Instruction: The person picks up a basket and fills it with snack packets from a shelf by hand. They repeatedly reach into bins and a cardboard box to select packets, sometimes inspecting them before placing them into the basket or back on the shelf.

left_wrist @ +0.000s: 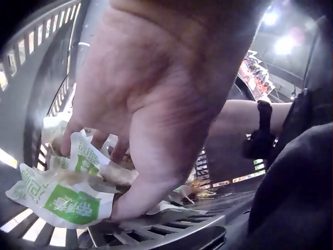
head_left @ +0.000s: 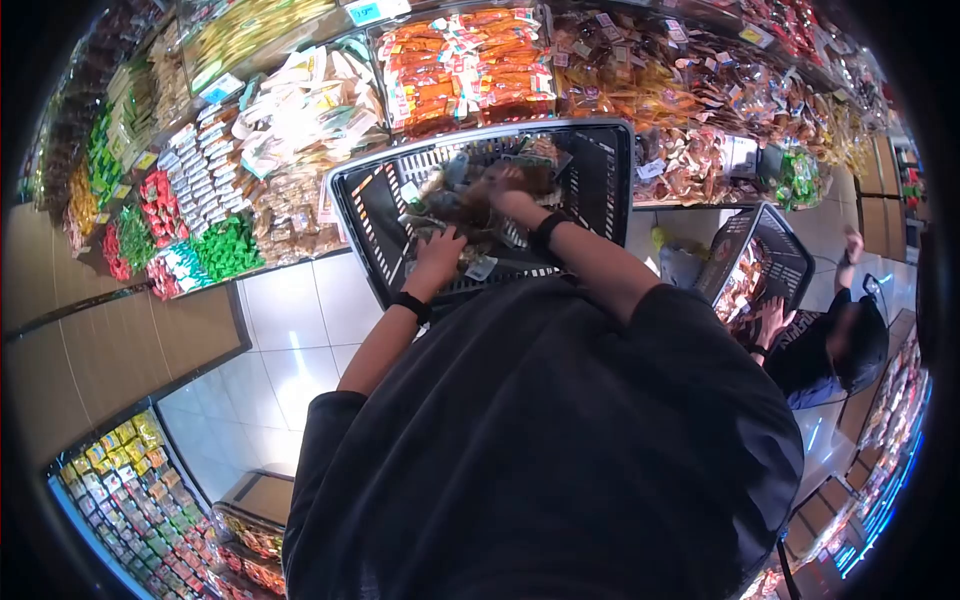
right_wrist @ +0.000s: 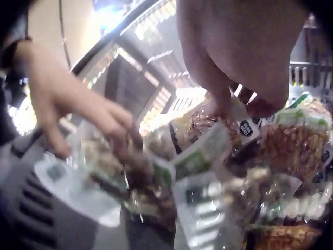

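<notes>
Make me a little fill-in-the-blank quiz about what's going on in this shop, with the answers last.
1. The left grip and right grip both reach into a slotted shopping ____.
2. In the left wrist view, the lower-left packet has white characters on a ____ block.
3. The wristband on the left arm is coloured ____.
4. Another person appears at the ____ side of the head view.

Missing words: basket; green; black; right.

1. Packets (left_wrist: 73,204) lie in the basket (head_left: 597,190).
2. Inside, the left hand (head_left: 438,256) is toward the near left corner, the right hand (head_left: 512,194) nearer to the far edge.
3. Behind this edge lie displayed packs (head_left: 470,75).
</notes>
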Motion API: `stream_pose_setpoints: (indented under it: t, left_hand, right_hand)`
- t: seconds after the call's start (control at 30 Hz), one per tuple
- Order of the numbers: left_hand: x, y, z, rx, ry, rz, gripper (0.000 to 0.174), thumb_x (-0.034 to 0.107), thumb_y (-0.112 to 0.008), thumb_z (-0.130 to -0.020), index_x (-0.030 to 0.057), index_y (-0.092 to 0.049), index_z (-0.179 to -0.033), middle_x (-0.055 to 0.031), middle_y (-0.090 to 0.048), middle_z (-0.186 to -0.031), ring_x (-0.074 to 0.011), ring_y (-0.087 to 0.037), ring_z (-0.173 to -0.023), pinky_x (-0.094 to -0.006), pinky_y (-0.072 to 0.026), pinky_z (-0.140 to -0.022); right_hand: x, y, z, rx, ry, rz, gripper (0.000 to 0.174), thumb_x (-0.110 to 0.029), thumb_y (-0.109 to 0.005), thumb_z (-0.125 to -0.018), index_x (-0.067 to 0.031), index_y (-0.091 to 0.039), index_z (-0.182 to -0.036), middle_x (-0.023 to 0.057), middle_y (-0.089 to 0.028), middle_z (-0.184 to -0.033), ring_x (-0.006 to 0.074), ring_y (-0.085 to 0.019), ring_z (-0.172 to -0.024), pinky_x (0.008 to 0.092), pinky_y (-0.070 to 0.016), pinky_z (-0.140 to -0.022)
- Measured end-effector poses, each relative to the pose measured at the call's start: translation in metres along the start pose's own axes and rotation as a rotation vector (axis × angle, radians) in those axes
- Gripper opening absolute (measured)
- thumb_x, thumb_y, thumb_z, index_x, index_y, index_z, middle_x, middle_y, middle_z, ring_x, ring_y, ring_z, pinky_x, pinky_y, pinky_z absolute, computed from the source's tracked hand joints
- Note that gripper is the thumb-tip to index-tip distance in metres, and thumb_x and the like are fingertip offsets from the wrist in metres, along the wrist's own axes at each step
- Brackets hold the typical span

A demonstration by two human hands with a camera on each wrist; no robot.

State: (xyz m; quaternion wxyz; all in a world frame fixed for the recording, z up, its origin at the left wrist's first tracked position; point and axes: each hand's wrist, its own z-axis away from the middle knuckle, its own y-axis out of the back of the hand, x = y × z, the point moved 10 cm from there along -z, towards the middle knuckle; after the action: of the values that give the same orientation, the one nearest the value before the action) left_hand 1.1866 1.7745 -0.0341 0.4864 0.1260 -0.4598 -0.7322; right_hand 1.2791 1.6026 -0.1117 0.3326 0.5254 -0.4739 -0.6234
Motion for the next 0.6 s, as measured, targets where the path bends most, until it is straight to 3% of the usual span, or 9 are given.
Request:
stream_pose_setpoints:
  t: [0.1,0.17,0.23,0.27,0.3,0.37,0.43,0.5,0.6]
  left_hand:
    - [0.001,0.003,0.000,-0.059,0.012,0.027,0.066,0.008,-0.076,-0.073,0.0163,-0.056,-0.135,-0.0119,-0.042,-0.148,-0.0368,-0.044,-0.135,-0.0641,-0.0382,-0.107]
    - [0.000,0.007,-0.006,-0.102,0.017,0.081,0.063,0.011,-0.074,-0.074,0.0152,-0.057,-0.134,-0.0128,-0.043,-0.147,-0.0371,-0.043,-0.136,-0.0643,-0.0356,-0.109]
    - [0.005,0.013,-0.012,-0.147,0.026,0.134,0.061,0.014,-0.073,-0.074,0.0142,-0.058,-0.133,-0.0137,-0.044,-0.147,-0.0374,-0.042,-0.136,-0.0645,-0.0330,-0.111]
    - [0.006,0.015,-0.016,-0.183,0.043,0.093,0.056,0.018,-0.070,-0.076,0.0129,-0.060,-0.131,-0.0155,-0.046,-0.146,-0.0372,-0.041,-0.137,-0.0646,-0.0300,-0.113]
    - [0.007,0.015,-0.018,-0.221,0.061,0.053,0.052,0.021,-0.066,-0.077,0.0116,-0.062,-0.128,-0.0173,-0.047,-0.145,-0.0371,-0.040,-0.138,-0.0647,-0.0269,-0.114]
    - [0.013,0.023,-0.029,-0.150,0.063,0.072,0.047,0.027,-0.060,-0.080,0.0104,-0.066,-0.124,-0.0210,-0.058,-0.134,-0.0401,-0.044,-0.135,-0.0632,-0.0239,-0.116]
    - [0.019,0.023,-0.041,-0.196,0.055,0.083,0.048,0.030,-0.058,-0.081,0.0111,-0.067,-0.125,-0.0217,-0.065,-0.124,-0.0422,-0.052,-0.128,-0.0623,-0.0276,-0.114]
    - [0.020,0.012,-0.051,-0.166,0.057,0.135,0.049,0.030,-0.058,-0.080,0.0103,-0.066,-0.125,-0.0217,-0.067,-0.121,-0.0428,-0.055,-0.125,-0.0621,-0.0295,-0.112]
    - [0.013,-0.013,-0.064,-0.156,0.050,0.216,0.052,0.031,-0.059,-0.078,0.0089,-0.065,-0.125,-0.0227,-0.068,-0.120,-0.0429,-0.058,-0.121,-0.0633,-0.0320,-0.110]
  right_hand:
    - [0.048,0.060,-0.015,-0.245,-0.274,-0.611,0.047,-0.034,-0.068,-0.088,-0.0006,-0.064,-0.120,0.0197,-0.063,-0.125,0.0351,-0.059,-0.117,0.0438,-0.0473,-0.100]
    - [0.090,0.063,-0.014,0.026,-0.278,-0.503,0.042,-0.029,-0.068,-0.088,-0.0027,-0.063,-0.121,0.0156,-0.067,-0.117,0.0325,-0.063,-0.112,0.0393,-0.0534,-0.091]
    - [0.133,0.037,0.014,0.136,-0.785,-1.146,0.038,-0.026,-0.069,-0.088,0.0010,-0.065,-0.114,0.0158,-0.068,-0.114,0.0314,-0.065,-0.108,0.0399,-0.0547,-0.085]
    - [0.122,0.037,0.035,-0.166,-0.990,-1.157,0.036,-0.020,-0.067,-0.087,0.0029,-0.064,-0.114,0.0167,-0.068,-0.113,0.0319,-0.067,-0.104,0.0415,-0.0539,-0.084]
    - [0.115,0.046,0.048,-0.164,-0.993,-1.155,0.036,-0.020,-0.067,-0.087,0.0029,-0.064,-0.114,0.0167,-0.068,-0.113,0.0319,-0.067,-0.104,0.0415,-0.0539,-0.084]
    - [0.096,0.053,0.065,-0.261,-0.936,-1.169,0.028,-0.004,-0.059,-0.087,0.0020,-0.061,-0.114,0.0172,-0.066,-0.106,0.0303,-0.070,-0.091,0.0462,-0.0603,-0.069]
    - [0.071,0.115,0.069,-0.129,-0.734,-0.850,0.033,-0.007,-0.060,-0.084,0.0027,-0.061,-0.116,0.0218,-0.068,-0.105,0.0369,-0.071,-0.092,0.0476,-0.0585,-0.074]
    - [0.014,0.131,0.053,-0.284,-0.163,-0.573,0.044,-0.010,-0.061,-0.081,0.0037,-0.057,-0.123,0.0297,-0.065,-0.112,0.0439,-0.068,-0.095,0.0467,-0.0564,-0.082]
    - [-0.015,0.053,0.036,-0.333,0.199,-0.410,0.056,-0.015,-0.058,-0.083,0.0023,-0.049,-0.135,0.0356,-0.053,-0.130,0.0453,-0.060,-0.112,0.0467,-0.0487,-0.098]
